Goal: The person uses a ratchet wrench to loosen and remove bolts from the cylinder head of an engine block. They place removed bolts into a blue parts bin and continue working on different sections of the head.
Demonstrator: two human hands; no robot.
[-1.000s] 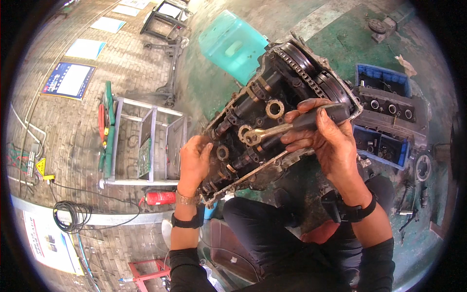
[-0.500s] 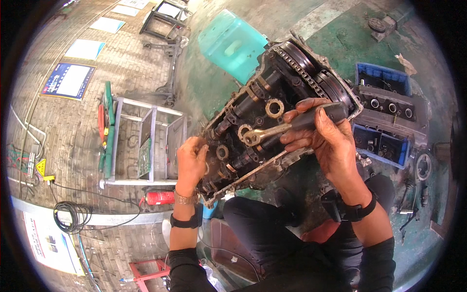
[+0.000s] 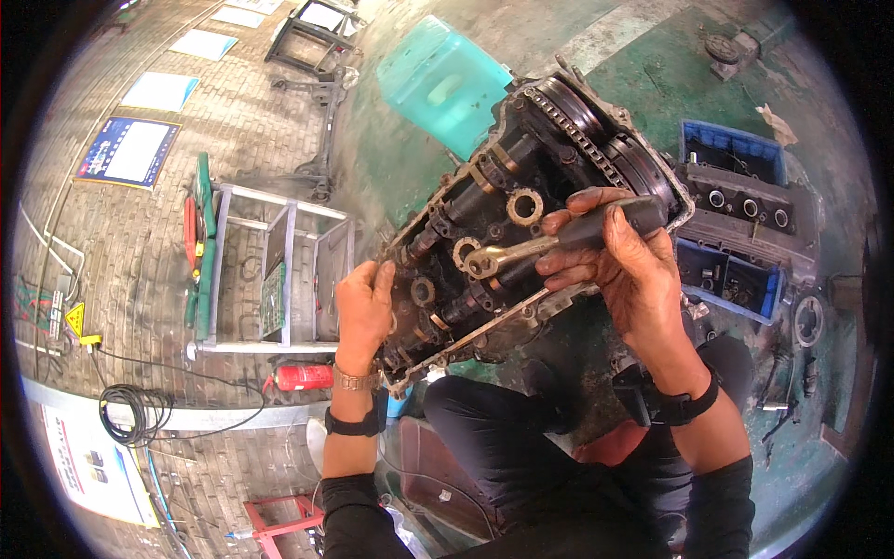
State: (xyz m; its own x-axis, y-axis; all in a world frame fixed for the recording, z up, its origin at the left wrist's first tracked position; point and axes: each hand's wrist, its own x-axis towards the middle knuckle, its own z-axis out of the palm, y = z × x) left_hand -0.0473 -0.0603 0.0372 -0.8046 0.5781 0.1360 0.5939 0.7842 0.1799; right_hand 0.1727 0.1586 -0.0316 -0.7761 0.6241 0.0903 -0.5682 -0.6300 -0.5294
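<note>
A cylinder head (image 3: 447, 224) with camshafts lies slantwise before me. A timing chain (image 3: 579, 138) runs over the sprockets at its far right end. My right hand (image 3: 624, 252) is closed round the dark handle of a ratchet wrench (image 3: 512, 252). The wrench is held above the middle of the cylinder head, its steel head pointing left, with no socket visible on it. My left hand (image 3: 365, 307) is at the head's near left end, fingers curled together. Whatever those fingers hold, if anything, is hidden. Round spark plug wells (image 3: 525, 207) show between the camshafts.
A translucent turquoise bin (image 3: 442, 84) stands beyond the cylinder head. On the right are blue parts trays (image 3: 736, 279) and a grey valve cover (image 3: 754, 200). A metal rack (image 3: 279, 270), a red fire extinguisher (image 3: 305, 377) and coiled cable (image 3: 135, 415) are on the left.
My left hand has turned slightly and its fingers have lifted a little at the near left end. The right hand keeps the ratchet wrench in nearly the same place.
</note>
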